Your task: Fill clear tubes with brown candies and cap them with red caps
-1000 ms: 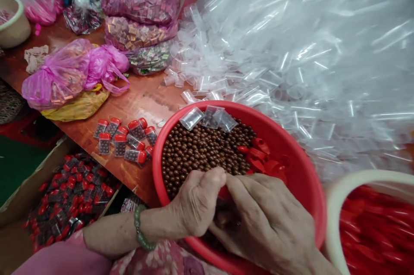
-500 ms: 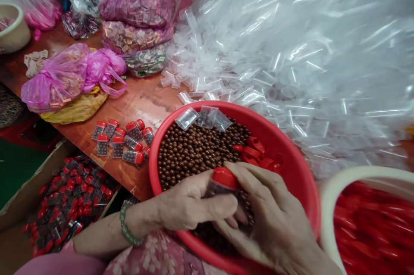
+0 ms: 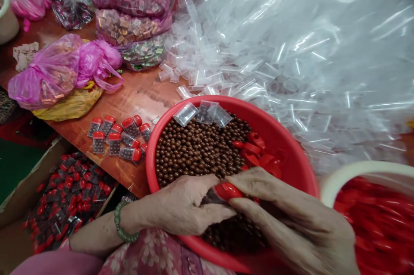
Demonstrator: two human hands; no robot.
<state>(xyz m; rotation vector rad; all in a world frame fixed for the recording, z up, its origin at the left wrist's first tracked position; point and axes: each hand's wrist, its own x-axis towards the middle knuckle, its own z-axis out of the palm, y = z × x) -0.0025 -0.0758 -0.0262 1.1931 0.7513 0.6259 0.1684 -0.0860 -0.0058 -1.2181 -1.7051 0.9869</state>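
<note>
Over a red basin (image 3: 293, 137) of brown candy balls (image 3: 194, 150), my left hand (image 3: 184, 206) is closed around a small clear container (image 3: 211, 196) of dark balls with a red cap (image 3: 227, 190). Thumb and fingers of my right hand (image 3: 284, 214) pinch that cap from the right side. Part of the container is hidden by my left fingers. Loose red caps (image 3: 255, 150) lie in the basin to the right of the balls. Three clear boxes (image 3: 186, 114) rest on the balls at the far rim.
Filled red-capped containers (image 3: 114, 143) lie left of the basin; many more fill a cardboard box (image 3: 30, 176) below. A heap of clear empty containers (image 3: 258, 72) covers the back right. A pale tub (image 3: 371, 167) of red caps stands right. Pink bags (image 3: 48, 68) sit at left.
The capped container has tipped from upright toward the right. My right hand has turned and lowered, its fingers now gripping the cap. The view has shifted slightly.
</note>
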